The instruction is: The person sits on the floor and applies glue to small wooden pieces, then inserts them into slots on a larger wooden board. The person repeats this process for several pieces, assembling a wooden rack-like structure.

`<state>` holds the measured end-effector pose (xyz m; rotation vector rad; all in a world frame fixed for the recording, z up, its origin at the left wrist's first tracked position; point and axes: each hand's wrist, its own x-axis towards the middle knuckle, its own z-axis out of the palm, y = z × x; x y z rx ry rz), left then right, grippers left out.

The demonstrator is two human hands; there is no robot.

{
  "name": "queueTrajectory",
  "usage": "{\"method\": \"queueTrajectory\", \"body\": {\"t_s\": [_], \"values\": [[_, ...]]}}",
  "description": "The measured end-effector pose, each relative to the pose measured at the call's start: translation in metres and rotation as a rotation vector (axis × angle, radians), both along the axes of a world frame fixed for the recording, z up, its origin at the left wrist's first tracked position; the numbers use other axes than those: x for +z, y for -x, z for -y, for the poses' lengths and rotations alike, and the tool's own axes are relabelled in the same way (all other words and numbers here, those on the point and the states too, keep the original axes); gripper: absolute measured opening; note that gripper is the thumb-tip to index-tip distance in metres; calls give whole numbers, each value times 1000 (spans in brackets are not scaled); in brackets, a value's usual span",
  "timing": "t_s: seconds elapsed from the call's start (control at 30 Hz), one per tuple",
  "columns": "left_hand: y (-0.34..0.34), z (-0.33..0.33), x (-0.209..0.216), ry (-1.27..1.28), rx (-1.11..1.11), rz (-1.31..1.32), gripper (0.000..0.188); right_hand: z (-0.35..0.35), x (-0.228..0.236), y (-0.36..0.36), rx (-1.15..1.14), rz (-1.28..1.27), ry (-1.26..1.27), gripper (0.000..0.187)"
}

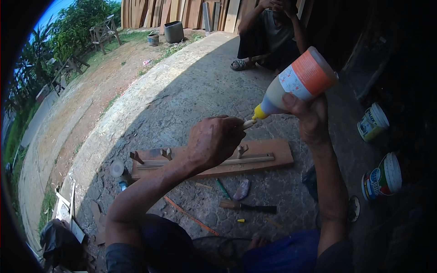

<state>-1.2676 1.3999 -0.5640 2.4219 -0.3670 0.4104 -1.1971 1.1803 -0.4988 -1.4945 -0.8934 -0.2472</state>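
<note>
My right hand [313, 119] is wrapped round a squeeze bottle [297, 81] with an orange and white label, most likely glue. The bottle is tilted, its yellow nozzle [259, 112] pointing down to the left. My left hand [210, 139] grips a small light wooden stick [249, 123], whose end sticks out right at the nozzle tip. Below both hands a reddish-brown wooden board [282, 154] lies on the ground, bearing wooden pegs [166, 154] and thin strips [259, 159]. My left wrist hides part of it.
Near me lie a wooden-handled chisel [246, 207], a yellow cap [241, 220], a green stick [223, 187] and an orange strip [191, 215]. Two paint buckets [373, 123] stand at right. Another person [275, 34] sits ahead, and planks [182, 13] lean behind.
</note>
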Motion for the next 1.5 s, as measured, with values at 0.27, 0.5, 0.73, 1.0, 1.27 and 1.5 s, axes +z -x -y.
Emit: {"method": "queueTrajectory", "body": {"t_s": [0.27,0.5,0.73,1.0,1.27,1.5], "values": [[1,-2,-4,-17,29,39,28,-3,0,1,17,33,-2,52],[2,-3,0,-142,17,32,29,-4,2,4,-18,-32,76,57],[-3,-3,-7,-129,-35,92,19,-3,2,6,-30,-43,82,56],[-4,-4,-9,-57,-53,114,21,-4,3,6,-27,-51,128,58],[-1,0,-6,27,-50,44,23,-4,4,6,-30,-72,125,57],[-2,-1,-7,-14,-27,-14,26,-1,-1,-1,34,3,49,52]]}}
